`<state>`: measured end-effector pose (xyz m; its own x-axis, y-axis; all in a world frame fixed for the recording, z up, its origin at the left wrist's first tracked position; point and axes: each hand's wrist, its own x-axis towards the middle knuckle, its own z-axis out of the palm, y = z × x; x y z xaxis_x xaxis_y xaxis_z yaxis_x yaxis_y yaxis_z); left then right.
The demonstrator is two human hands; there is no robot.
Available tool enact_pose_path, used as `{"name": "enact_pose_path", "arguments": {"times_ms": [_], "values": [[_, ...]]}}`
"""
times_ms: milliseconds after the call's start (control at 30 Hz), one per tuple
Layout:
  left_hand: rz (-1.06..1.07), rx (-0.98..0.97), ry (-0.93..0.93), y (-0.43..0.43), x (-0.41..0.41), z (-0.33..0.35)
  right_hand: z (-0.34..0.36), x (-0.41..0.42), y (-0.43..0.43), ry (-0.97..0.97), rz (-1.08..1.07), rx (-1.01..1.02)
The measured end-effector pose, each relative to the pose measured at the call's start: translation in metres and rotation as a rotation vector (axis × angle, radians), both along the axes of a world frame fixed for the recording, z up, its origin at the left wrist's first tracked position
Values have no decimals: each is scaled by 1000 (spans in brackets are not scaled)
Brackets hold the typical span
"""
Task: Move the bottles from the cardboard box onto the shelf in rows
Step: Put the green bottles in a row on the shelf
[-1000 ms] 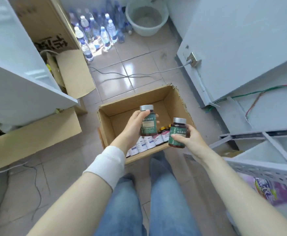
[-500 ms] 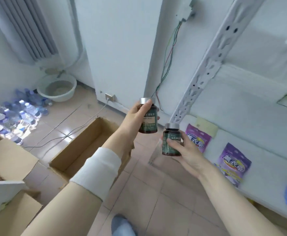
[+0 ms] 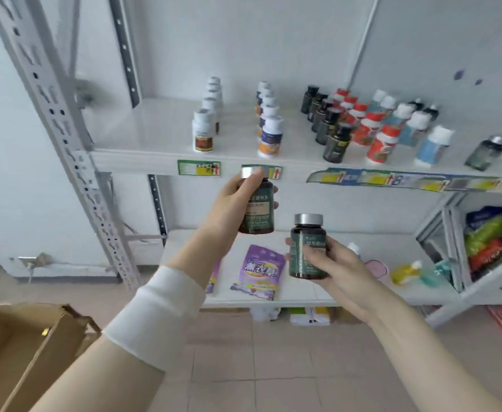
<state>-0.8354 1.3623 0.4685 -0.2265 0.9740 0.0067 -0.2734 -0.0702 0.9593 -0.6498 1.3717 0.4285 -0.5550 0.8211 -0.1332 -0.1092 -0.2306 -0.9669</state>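
**Two dark bottles in hand, facing the shelf**

Head view: your left hand (image 3: 231, 209) is wrapped around a dark, silver-capped bottle (image 3: 258, 209), held upright just below the front lip of the upper shelf (image 3: 142, 135). Your right hand (image 3: 333, 263) grips a second bottle (image 3: 306, 248) of the same look, lower and to the right. The cardboard box (image 3: 20, 346) sits at lower left, and you cannot see inside it from here. The shelf already holds rows running front to back, and a lone dark bottle (image 3: 484, 153) at the far right may be the same kind, though it is too blurred to be sure. Place one bottle at a time: lift it clear over the lip, set it flat and upright in line with its kind, label forward. Keep your wrist away from the front bottles of the neighbouring rows.
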Motion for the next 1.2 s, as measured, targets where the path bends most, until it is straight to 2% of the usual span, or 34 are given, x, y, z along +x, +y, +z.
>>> {"name": "enact_pose_path", "arguments": {"times_ms": [267, 500, 700, 933, 1200], "values": [[-191, 51, 165, 94, 135, 52, 41, 130, 67, 11, -174, 85], [-274, 124, 171, 215, 198, 83, 80, 203, 174, 36, -253, 159], [-359, 174, 281, 319, 252, 109, 118, 262, 265, 62, -355, 193], [-375, 181, 430, 430, 313, 120, 145, 318, 364, -10, -413, 219], [-263, 137, 698, 526, 372, 115, 140, 372, 479, -272, -367, 321]]}}
